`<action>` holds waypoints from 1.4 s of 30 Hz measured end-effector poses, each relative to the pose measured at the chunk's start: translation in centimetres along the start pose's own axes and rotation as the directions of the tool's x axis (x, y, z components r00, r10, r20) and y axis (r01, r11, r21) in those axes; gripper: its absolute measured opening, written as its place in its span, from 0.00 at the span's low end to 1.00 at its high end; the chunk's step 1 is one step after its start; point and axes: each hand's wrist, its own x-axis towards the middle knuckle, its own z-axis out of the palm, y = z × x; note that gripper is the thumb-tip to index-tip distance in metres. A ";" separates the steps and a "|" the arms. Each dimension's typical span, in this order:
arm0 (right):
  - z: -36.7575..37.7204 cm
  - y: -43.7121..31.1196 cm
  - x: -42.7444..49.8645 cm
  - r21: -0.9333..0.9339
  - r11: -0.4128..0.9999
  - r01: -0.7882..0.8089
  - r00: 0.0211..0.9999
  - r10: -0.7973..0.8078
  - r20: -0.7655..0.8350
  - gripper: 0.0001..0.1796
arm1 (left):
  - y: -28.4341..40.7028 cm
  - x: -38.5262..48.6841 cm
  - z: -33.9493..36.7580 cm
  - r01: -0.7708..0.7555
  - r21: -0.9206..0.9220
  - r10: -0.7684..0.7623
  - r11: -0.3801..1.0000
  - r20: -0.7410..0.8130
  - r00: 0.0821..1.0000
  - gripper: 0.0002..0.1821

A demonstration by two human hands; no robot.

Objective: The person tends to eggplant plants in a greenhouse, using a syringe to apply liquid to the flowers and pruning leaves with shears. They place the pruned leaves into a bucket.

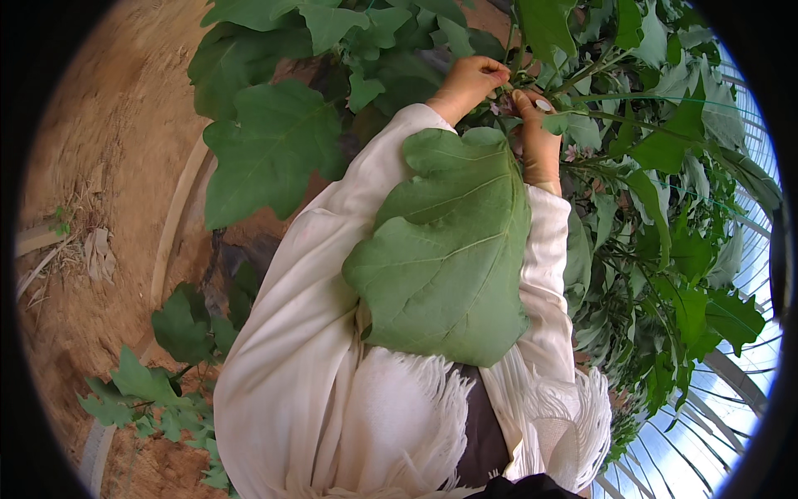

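Both my hands meet at the stems of an eggplant plant (580, 78) near the top of the view. My left hand (469, 86) comes in from the left, thumb and fingertips pinched together beside a stem; what lies between them is too small to tell. Just below and to the right, my right hand (537, 140) has its thumb raised by a pale purple eggplant flower (506, 105), its other fingers mostly hidden. A small white disc (543, 106) shows at this hand. Thin gloves seem to cover both hands. One large eggplant leaf (446, 249) hangs over my forearms.
More lobed leaves (274, 143) spread at the left, above bare soil (106, 137). A pale curved strip (177, 212) runs along the ground. Thin green strings (673, 98) cross the foliage at the right, before the ribbed greenhouse film (679, 455). Dry debris (100, 252) lies far left.
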 end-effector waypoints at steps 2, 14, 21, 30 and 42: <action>0.1 0.2 0.3 -0.060 0.998 0.012 1.000 -0.013 -0.011 0.14 | 0.0 -0.1 -0.2 0.003 0.038 -0.004 0.999 0.025 1.000 0.11; 0.2 1.2 0.4 -0.076 0.996 0.049 0.999 -0.049 -0.005 0.09 | -0.6 0.5 -0.4 -0.048 0.127 0.038 0.991 0.079 0.996 0.11; 0.2 1.4 0.1 -0.021 0.999 0.030 0.998 -0.029 0.062 0.14 | -1.0 0.9 -0.1 -0.055 0.124 0.044 0.991 0.091 0.995 0.11; 0.2 0.4 -0.6 0.007 0.998 -0.065 0.994 0.064 0.088 0.09 | -0.5 0.7 -0.2 -0.012 0.067 0.005 0.998 0.108 0.994 0.12; -0.4 1.3 0.0 0.053 0.996 -0.072 0.994 0.067 0.091 0.10 | -0.5 1.1 -0.4 0.073 -0.039 -0.068 0.997 0.134 0.989 0.12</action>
